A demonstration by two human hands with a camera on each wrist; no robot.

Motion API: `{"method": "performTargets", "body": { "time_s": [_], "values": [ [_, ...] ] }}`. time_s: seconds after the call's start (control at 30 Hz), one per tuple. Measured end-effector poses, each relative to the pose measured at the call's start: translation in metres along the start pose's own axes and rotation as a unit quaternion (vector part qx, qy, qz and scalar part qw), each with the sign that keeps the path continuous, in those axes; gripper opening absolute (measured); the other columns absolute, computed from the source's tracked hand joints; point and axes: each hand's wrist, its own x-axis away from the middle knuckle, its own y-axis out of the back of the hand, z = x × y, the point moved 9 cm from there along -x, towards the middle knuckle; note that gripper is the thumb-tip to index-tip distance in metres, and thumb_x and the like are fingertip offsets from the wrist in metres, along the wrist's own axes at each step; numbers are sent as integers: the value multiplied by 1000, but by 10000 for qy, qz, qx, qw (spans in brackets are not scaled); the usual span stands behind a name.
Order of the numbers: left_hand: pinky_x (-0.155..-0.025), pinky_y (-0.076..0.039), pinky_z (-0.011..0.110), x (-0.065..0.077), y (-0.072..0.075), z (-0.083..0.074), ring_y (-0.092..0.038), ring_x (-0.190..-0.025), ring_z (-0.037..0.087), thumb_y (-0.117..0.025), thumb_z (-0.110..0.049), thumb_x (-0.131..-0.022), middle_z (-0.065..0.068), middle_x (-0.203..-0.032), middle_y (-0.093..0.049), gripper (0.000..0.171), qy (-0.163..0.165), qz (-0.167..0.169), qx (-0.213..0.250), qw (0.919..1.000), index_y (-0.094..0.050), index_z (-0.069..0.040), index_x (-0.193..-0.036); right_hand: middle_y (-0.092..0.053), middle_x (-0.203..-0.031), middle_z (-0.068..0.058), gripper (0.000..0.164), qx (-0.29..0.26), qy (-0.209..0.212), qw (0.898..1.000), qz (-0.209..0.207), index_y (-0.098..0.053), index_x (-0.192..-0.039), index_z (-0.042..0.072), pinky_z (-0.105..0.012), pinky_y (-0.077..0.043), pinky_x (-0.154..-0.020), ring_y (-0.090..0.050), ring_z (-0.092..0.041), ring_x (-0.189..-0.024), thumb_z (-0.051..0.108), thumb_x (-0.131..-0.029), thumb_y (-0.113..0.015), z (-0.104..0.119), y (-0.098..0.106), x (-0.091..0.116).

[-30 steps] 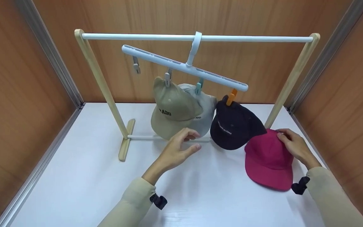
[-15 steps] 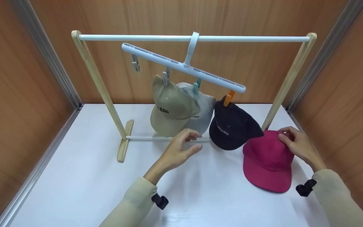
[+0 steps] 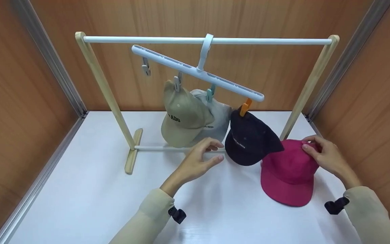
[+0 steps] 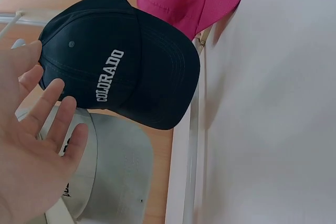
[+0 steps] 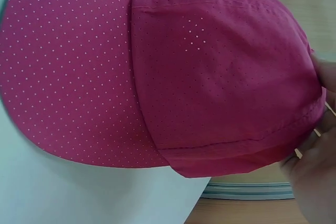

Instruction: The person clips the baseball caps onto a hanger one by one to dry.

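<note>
My right hand [image 3: 328, 157] pinches the crown of a magenta baseball cap [image 3: 289, 176] between thumb and fingers, brim toward me. In the right wrist view, tiny perforations dot the cap's brim [image 5: 73, 72]. My left hand [image 3: 196, 164] has its fingers relaxed and parted, holding nothing. Just right of it hangs a dark navy cap [image 3: 251, 140] lettered "COLORADO", held by an orange clip [image 3: 245, 107]. In the left wrist view the left fingertips [image 4: 55, 87] overlap the navy cap's edge. A tilted pale blue clip hanger [image 3: 195, 71] carries the clips, its right end lower.
A beige cap [image 3: 183, 118] and a light grey cap [image 3: 221, 113] hang from the hanger's middle clips. A bare grey clip [image 3: 146, 66] is at its left end. The rack has a white rail [image 3: 141, 39] and wooden legs [image 3: 107, 89]. Wood-grain walls [image 3: 29, 101] enclose the white table.
My right hand has shifted slightly right, its thumb still on the magenta cap's crown. My left hand has moved a little right toward the navy cap, which hangs slightly lower.
</note>
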Motion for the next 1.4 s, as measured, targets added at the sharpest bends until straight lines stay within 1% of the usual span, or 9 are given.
{"method": "performTargets", "body": {
  "time_s": [0.17, 0.33, 0.47, 0.6, 0.67, 0.83, 1.0, 1.17, 1.4],
  "values": [
    [-114, -47, 49, -7, -9, -5, -60, -124, 19, -74, -19, -102, 5, -131, -65, 32, 60, 62, 16, 10000, -64, -8, -130, -65, -104, -12, 29, -26, 173, 9998, -63, -68, -129, 5, -20, -51, -70, -55, -11, -89, 22, -106, -68, 3, 3, -3],
    [-113, -48, 41, -14, -19, -12, -60, -125, 18, -74, -20, -102, 4, -132, -65, 34, 64, 75, -30, 9999, -65, -7, -132, -64, -103, -9, 27, -70, 306, 9995, -80, -68, -128, 6, -19, -51, -71, -56, -11, -89, 21, -106, -68, 5, 6, -7],
    [-112, -48, 36, -23, -32, -20, -60, -127, 27, -72, -21, -104, 12, -134, -65, 36, -83, 195, -9, 9998, -64, -4, -134, -63, -102, -9, 27, -115, 402, 9991, -57, -68, -128, 6, -20, -53, -69, -56, -12, -88, 21, -105, -68, 6, 10, -9],
    [-108, -49, 34, -31, -49, -27, -60, -125, 35, -71, -19, -104, 15, -135, -65, 35, -232, 335, 43, 9992, -64, -1, -134, -63, -99, -8, 25, -138, 528, 9985, -34, -69, -126, 7, -20, -52, -67, -56, -12, -86, 19, -105, -69, 8, 13, -12],
    [-108, -49, 35, -35, -57, -30, -61, -124, 34, -71, -18, -103, 13, -134, -65, 35, -271, 387, 16, 9989, -65, -1, -134, -64, -99, -8, 24, -141, 598, 9981, -32, -70, -125, 7, -20, -52, -67, -56, -12, -86, 18, -104, -70, 9, 14, -14],
    [-110, -49, 32, -42, -74, -33, -62, -123, 21, -71, -20, -104, 7, -133, -66, 34, -233, 525, -52, 9983, -65, -7, -135, -66, -100, -7, 23, -164, 732, 9972, -5, -70, -124, 7, -20, -53, -67, -57, -11, -86, 17, -103, -71, 15, 16, -15],
    [-111, -48, 27, -44, -80, -33, -60, -123, 13, -69, -23, -106, 0, -134, -66, 33, -165, 746, -40, 9971, -64, -13, -137, -66, -98, -5, 22, -175, 704, 9973, -108, -71, -124, 8, -19, -53, -66, -56, -11, -85, 14, -103, -72, 25, 18, -2],
    [-110, -49, 28, -45, -81, -36, -60, -121, 11, -70, -21, -105, 0, -133, -66, 33, -220, 891, -39, 9958, -65, -13, -137, -66, -90, -1, 18, -200, 799, 9960, -345, -73, -118, 9, -17, -46, -66, -56, -8, -80, 9, -100, -74, 34, 21, 10],
    [-111, -50, 36, -47, -84, -40, -62, -122, 21, -69, -19, -106, 7, -135, -66, 35, -382, 1111, 62, 9931, -64, -8, -138, -66, -92, 0, 19, -214, 655, 9964, -489, -74, -118, 9, -17, -45, -67, -56, -7, -82, 7, -99, -75, 41, 20, 26]
  ]
}}
